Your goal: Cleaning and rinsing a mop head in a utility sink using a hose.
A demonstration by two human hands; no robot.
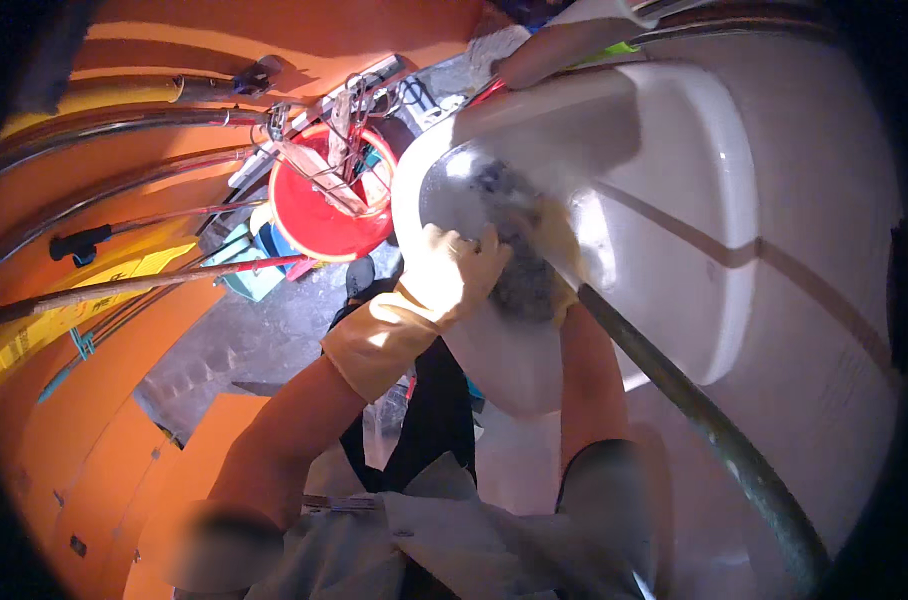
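Note:
In a yellow rubber glove, my left hand [454, 274] reaches over the white basin [407, 199], its fingers curled onto a dark, wet-looking mass that appears to be a mop head [518, 289]. My right hand [563, 244], also in a yellow glove, is at the right side of this mass. It is blurred, so its fingers cannot be made out. A long greenish pole [686, 397] runs from beside my right hand to the lower right. The dark mass lies between both hands, partly hidden by them.
A red bucket [326, 232] holding wood pieces and wire stands left of the basin. Several long-handled tools lean at the orange wall [154, 307], beside a yellow sign [86, 300] and a teal dustpan [251, 281]. Another person's arm [566, 49] reaches in at the top.

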